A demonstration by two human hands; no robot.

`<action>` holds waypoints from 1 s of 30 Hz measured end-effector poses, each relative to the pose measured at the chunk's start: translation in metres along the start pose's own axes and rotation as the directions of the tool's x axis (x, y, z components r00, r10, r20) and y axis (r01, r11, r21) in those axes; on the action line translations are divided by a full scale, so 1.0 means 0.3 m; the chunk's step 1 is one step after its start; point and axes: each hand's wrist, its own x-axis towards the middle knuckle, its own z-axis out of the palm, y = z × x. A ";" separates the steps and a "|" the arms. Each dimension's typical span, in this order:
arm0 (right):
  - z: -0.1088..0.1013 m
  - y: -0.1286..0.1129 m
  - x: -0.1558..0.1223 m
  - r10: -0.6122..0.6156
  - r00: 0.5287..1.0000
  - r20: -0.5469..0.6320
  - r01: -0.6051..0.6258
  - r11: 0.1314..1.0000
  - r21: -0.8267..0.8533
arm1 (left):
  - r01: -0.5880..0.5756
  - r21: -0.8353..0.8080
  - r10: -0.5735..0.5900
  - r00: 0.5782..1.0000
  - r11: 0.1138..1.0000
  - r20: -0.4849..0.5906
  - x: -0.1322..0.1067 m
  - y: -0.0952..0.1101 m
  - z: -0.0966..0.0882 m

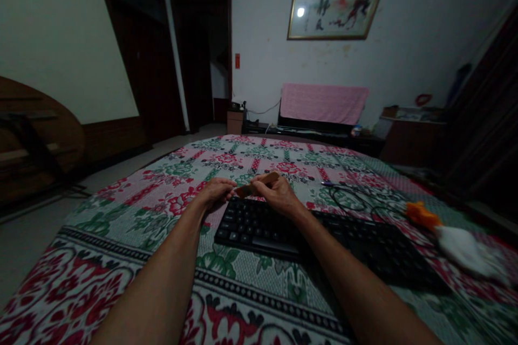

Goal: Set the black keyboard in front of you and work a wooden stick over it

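Note:
My right hand [277,194] is closed around a small wooden-handled brush [270,177], held above the back edge of a black keyboard [259,223]. The brush's tan handle sticks out past my fingers, and its dark end points left. Close to that end, at the keyboard's back left corner, my left hand [218,190] has its fingers curled and pressed together. Whatever may be between those fingertips is too small to make out. My right forearm covers part of the keyboard's middle.
A flowered cloth [174,226] covers the table. On the right lie a black cable [348,202], an orange cloth [421,214] and a white cloth [465,248]. A folded round tabletop [40,140] stands at the left. Beyond, a pink towel [324,102] drapes something low.

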 end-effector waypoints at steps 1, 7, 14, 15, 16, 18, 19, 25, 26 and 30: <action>0.015 0.001 -0.003 -0.021 1.000 0.019 0.021 0.999 0.028 | -0.006 -0.002 0.006 1.000 1.000 0.008 0.002 -0.003 -0.001; 0.045 0.024 -0.011 -0.077 0.991 0.108 0.079 0.997 -0.017 | -0.007 -0.038 0.007 1.000 0.999 0.013 0.001 -0.003 0.000; -0.009 0.036 0.001 0.031 0.999 -0.012 -0.032 0.996 -0.083 | 0.000 -0.014 0.000 1.000 1.000 -0.005 0.007 -0.009 -0.003; -0.002 0.033 0.000 0.026 0.999 -0.027 -0.027 0.999 -0.045 | 0.001 -0.013 -0.001 1.000 1.000 -0.005 0.007 -0.009 -0.002; 0.009 0.029 -0.002 0.012 1.000 -0.023 -0.012 1.000 -0.008 | 0.001 -0.006 -0.001 1.000 1.000 -0.007 0.006 -0.009 -0.001; 0.033 0.018 -0.007 -0.029 0.999 0.024 0.028 0.999 0.042 | -0.004 0.012 0.005 1.000 1.000 -0.011 0.002 -0.005 0.000; 0.043 0.013 -0.009 -0.045 0.998 0.045 0.042 0.998 0.049 | -0.011 0.017 0.011 1.000 1.000 -0.014 0.000 -0.002 0.001; 0.013 -0.001 -0.008 -0.039 0.991 0.131 0.053 0.994 -0.100 | 0.010 0.012 -0.009 0.999 1.000 -0.031 -0.022 0.020 0.013; 0.001 -0.002 -0.007 -0.028 0.992 0.124 0.045 0.991 -0.130 | 0.014 0.010 -0.014 0.999 1.000 -0.035 -0.025 0.022 0.014; -0.008 -0.004 -0.006 -0.041 0.995 0.089 0.051 0.992 -0.114 | -0.002 -0.009 0.002 1.000 1.000 -0.030 -0.025 0.018 0.014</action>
